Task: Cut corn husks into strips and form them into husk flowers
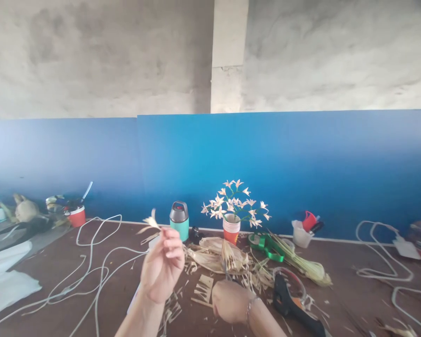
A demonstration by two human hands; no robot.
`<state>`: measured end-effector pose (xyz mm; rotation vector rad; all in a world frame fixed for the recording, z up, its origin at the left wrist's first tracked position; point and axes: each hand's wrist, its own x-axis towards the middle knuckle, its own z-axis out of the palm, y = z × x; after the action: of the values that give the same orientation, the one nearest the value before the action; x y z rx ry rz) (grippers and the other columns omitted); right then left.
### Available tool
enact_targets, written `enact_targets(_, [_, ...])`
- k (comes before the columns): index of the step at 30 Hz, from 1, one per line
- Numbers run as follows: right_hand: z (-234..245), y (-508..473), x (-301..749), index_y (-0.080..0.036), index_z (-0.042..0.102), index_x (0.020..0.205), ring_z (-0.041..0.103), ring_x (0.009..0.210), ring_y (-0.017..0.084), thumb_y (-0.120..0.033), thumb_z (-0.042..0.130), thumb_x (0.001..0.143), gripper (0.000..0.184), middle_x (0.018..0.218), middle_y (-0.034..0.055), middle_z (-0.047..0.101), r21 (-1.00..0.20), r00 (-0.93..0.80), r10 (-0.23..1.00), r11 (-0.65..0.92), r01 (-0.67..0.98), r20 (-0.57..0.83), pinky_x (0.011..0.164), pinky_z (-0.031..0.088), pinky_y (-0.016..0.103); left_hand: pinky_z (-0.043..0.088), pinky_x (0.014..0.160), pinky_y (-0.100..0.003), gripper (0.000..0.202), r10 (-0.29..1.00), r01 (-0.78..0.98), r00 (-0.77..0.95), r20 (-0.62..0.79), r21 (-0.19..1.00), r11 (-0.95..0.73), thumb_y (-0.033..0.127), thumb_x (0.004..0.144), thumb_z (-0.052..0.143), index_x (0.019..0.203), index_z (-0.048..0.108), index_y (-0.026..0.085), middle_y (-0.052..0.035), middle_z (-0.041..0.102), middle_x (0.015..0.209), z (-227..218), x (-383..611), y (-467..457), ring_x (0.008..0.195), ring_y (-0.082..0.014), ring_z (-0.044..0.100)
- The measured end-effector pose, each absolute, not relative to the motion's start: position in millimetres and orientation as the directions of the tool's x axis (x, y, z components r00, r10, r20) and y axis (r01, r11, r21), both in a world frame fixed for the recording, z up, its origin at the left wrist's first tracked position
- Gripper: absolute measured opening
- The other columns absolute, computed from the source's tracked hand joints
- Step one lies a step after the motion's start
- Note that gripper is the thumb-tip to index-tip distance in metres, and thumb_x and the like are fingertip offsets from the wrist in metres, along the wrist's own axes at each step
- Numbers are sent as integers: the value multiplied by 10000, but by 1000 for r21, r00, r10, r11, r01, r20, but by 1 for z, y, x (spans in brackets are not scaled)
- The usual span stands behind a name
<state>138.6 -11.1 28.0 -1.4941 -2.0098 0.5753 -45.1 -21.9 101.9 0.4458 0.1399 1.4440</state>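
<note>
Cream dried husk, shaped into a small flower (152,221) with narrow petals, is held up in the left hand (163,269). Head view: that hand is raised above the brown table (337,252), palm partly showing, its fingers closed in a pinch at the flower's base. The right hand (231,299) is lower, back uppermost, fingers curled; a bracelet (250,308) circles its wrist. What its fingers grip, and how tightly, cannot be told; a thin dark object projects just beyond them towards a fan of husk (228,255).

Beside the right hand lies a husk piece cut into pointed teeth (204,286). Behind it are loose dried husks (217,248). Further back, a stack of red-and-white paper cups (231,229) holds a spray of pale flowers (235,202) on green stems; any print on the cups is too blurred to read. Left of the stack is a teal flask (180,227) with a grey handled lid, its markings likewise indistinct. To the right are green ribbon (275,256), a bundle of pale stalks (310,267) and a black glue gun (291,304). White cable (97,299) loops across the left side.
</note>
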Motion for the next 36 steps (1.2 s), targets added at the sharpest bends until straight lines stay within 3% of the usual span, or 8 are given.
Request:
enact_targets(2, [36, -8, 148, -166, 672, 651, 634, 620, 226, -24, 576, 566, 191, 634, 87, 684, -569, -152, 972, 230, 790, 182, 577, 440, 289, 399, 415, -114, 97, 970, -927, 66, 233, 374, -27, 180, 736, 685, 766, 626, 252, 39, 580, 646, 112, -51, -25, 509, -51, 525])
enact_targets(4, [47, -7, 152, -149, 673, 855, 648, 816, 252, -63, 535, 675, 243, 885, 143, 701, -488, -71, 973, 173, 855, 220, 689, 454, 320, 408, 435, -133, 148, 977, -870, 99, 190, 493, -7, 184, 664, 745, 755, 639, 233, 29, 600, 674, 109, -45, -22, 550, -66, 546])
enact_targets(8, [53, -14, 138, -141, 684, 811, 681, 790, 269, -108, 502, 743, 197, 824, 146, 723, -282, -153, 983, 177, 943, 104, 670, 479, 324, 424, 539, -172, 148, 991, -552, 81, 106, 833, -44, 238, 624, 772, 652, 639, 180, 0, 657, 746, 72, -6, 4, 662, -102, 578])
enact_targets(12, [34, -30, 113, -118, 706, 749, 695, 773, 328, -97, 584, 682, 140, 789, 189, 727, -192, -225, 973, 211, 959, -54, 610, 492, 332, 454, 653, -269, 184, 977, -132, 107, 187, 976, -172, 348, 662, 706, 701, 696, 169, -40, 697, 712, 31, 30, 38, 700, -181, 617])
enact_targets(16, [17, -45, 112, -102, 671, 935, 694, 796, 304, -84, 525, 727, 254, 878, 178, 715, -189, -269, 963, 260, 947, -26, 599, 485, 307, 452, 635, -286, 140, 957, 100, 97, 275, 954, -284, 296, 627, 681, 673, 711, 167, -56, 702, 716, 10, 48, 64, 682, -198, 610])
enact_targets(27, [-19, -47, 123, -158, 625, 855, 679, 772, 263, -165, 533, 738, 148, 856, 114, 710, -202, -323, 945, 325, 924, 45, 562, 423, 263, 395, 799, -324, 82, 914, 476, 134, 383, 784, -398, 167, 642, 637, 666, 694, 222, -18, 686, 770, 0, 81, 93, 781, -196, 592])
enact_targets(31, [-33, -45, 122, -157, 633, 826, 684, 746, 261, -183, 555, 717, 137, 834, 118, 712, -194, -304, 951, 309, 931, 55, 550, 435, 263, 387, 824, -316, 110, 905, 538, 210, 369, 729, -422, 135, 647, 641, 674, 691, 229, -10, 708, 824, 1, 100, 98, 892, -205, 592])
enact_targets(36, [-41, -43, 118, -154, 664, 842, 691, 755, 284, -189, 554, 714, 173, 848, 137, 718, -193, -277, 961, 277, 941, 24, 578, 475, 293, 370, 826, -346, 35, 932, 643, 242, 268, 675, -361, 209, 649, 684, 674, 690, 232, -9, 724, 779, 0, 120, 108, 825, -212, 627])
